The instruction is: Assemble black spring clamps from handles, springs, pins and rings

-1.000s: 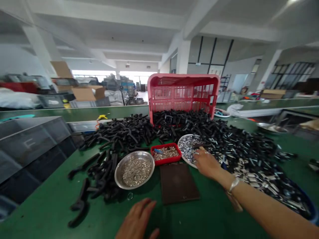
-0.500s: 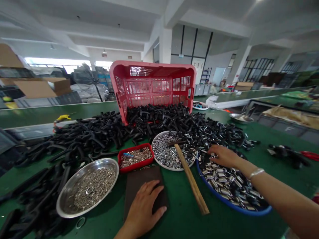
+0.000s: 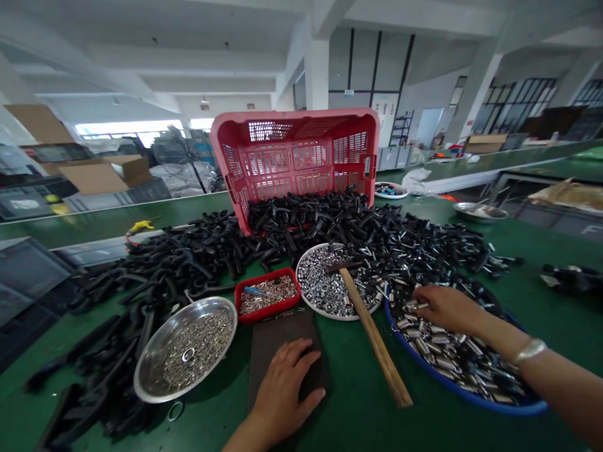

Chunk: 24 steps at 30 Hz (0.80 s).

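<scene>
My left hand (image 3: 288,384) lies on a dark flat block (image 3: 264,351), palm down, fingers spread, holding nothing. Over the left part of a blue basin (image 3: 426,370), my right hand (image 3: 445,307) has its fingertips pinched on a silver metal spring (image 3: 412,306). Similar springs and some black-ended parts fill that basin. Between the hands, a wooden-handled hammer (image 3: 377,339) rests with its head on a white plate (image 3: 308,306) of small nuts. Behind the block stands a red tray (image 3: 271,310) of small pins, with a blue item among them.
A steel bowl (image 3: 149,383) of tiny metal pieces stands at left, a loose ring (image 3: 174,411) before it. Black handle-like parts (image 3: 188,257) spread across the table and spill from a tipped red crate (image 3: 294,116). A shallow metal dish (image 3: 480,213) sits at back right.
The whole view has shifted, so things appear farther right. My right hand's fingers have drawn together on a spring in the basin. My left hand has stayed on the block.
</scene>
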{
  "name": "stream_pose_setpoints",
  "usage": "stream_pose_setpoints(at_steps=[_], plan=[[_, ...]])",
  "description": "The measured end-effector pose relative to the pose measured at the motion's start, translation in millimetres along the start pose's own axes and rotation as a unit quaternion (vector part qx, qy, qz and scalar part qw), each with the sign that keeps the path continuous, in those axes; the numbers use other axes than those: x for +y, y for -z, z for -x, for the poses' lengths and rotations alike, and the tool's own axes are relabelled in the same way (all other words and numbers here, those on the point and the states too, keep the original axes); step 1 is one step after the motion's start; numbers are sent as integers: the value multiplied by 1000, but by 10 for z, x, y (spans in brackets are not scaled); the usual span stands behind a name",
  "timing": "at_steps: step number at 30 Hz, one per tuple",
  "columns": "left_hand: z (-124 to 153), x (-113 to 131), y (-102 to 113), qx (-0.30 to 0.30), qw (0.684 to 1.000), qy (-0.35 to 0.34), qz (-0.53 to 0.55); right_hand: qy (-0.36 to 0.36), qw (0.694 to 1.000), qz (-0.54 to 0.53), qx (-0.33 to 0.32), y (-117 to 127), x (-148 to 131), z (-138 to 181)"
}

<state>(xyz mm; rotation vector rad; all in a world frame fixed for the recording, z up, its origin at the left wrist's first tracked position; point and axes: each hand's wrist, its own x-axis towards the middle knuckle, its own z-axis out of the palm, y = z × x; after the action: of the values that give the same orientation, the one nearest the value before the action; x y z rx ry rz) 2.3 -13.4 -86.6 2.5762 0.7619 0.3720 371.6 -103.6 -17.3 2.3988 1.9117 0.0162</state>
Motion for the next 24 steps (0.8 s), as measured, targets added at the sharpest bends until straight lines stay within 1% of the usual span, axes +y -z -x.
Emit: stream_pose_setpoints(at_steps=[2, 3, 5, 7, 9, 12, 15, 17, 19, 22, 24], plan=[[-95, 27, 87, 0, 999, 22, 38, -20, 999, -41, 24, -24, 112, 13], [-175, 45, 134, 3, 998, 32, 55, -17, 998, -46, 30, -47, 155, 24], [-405, 83, 215, 14, 996, 42, 73, 15, 999, -36, 30, -107, 196, 53], [-715, 114, 257, 25, 996, 48, 67, 42, 998, -34, 18, -156, 178, 82], [-1067, 130, 248, 36, 997, 56, 30, 40, 998, -45, 6, -166, 124, 101], [-1567, 130, 162, 35, 996, 66, -51, 5, 999, -40, -13, -109, 46, 87], [-1901, 116, 54, 23, 994, 72, -85, 1, 998, -28, -51, -25, 27, 29], [-1999, 109, -1, 16, 993, 72, -96, 3, 996, -32, -77, 11, 38, -2], [-2016, 102, -32, 11, 992, 69, -109, 4, 995, -45, -84, 21, 47, -9], [-1976, 97, -50, 2, 992, 46, -120, 29, 995, -88, -47, 11, 49, 24], [-1956, 103, -58, -5, 992, 32, -120, 28, 991, -128, -17, 6, 52, 60]])
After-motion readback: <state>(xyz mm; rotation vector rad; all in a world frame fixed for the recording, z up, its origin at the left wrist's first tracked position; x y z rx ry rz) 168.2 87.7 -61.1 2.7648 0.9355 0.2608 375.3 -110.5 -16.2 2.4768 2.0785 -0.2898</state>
